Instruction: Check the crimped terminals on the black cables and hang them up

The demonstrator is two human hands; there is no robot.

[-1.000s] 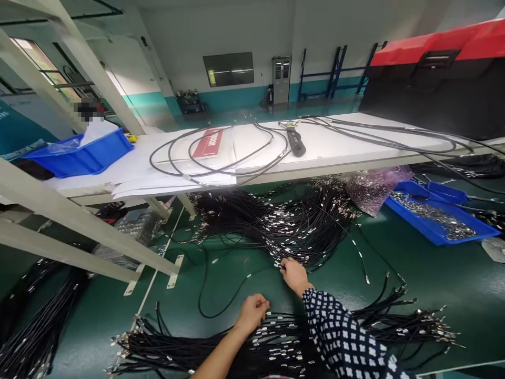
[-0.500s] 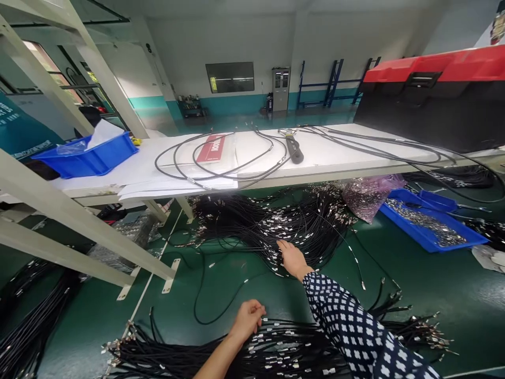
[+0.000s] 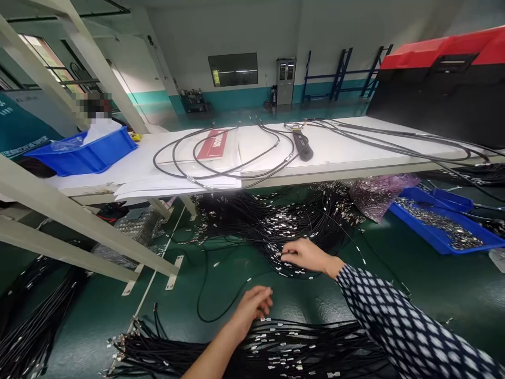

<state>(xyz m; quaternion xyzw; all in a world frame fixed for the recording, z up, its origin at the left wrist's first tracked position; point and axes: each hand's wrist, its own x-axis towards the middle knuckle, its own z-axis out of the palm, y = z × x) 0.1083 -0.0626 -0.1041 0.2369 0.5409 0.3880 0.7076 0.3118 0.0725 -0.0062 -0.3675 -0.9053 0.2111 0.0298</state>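
Note:
My right hand [image 3: 307, 255] is over the near side of a large heap of black cables [image 3: 244, 218] with small white tags and metal ends. Its thumb and fingertips close round a cable at the heap's edge; the grip itself is partly hidden. Lower down, my left hand [image 3: 253, 308] hangs just above a second bundle of black cables [image 3: 292, 347], laid out crosswise nearest me. Loosely bent and a little apart, the left fingers hold nothing that I can see. A single loose cable [image 3: 201, 295] curves over the green floor left of my hands.
A white shelf [image 3: 335, 152] crosses above the heap, bearing looped cables, a black-handled wrench [image 3: 303, 146], a blue bin [image 3: 90, 152] and a red-and-black toolbox [image 3: 437, 89]. Pale metal legs [image 3: 102, 226] stand at left. A blue tray [image 3: 442, 226] of metal parts lies at right.
My right hand has shifted slightly right and turned, its stretched fingers drawing into a pinch. My left hand has risen a little, with its fingers looser. The camera view has shifted slightly.

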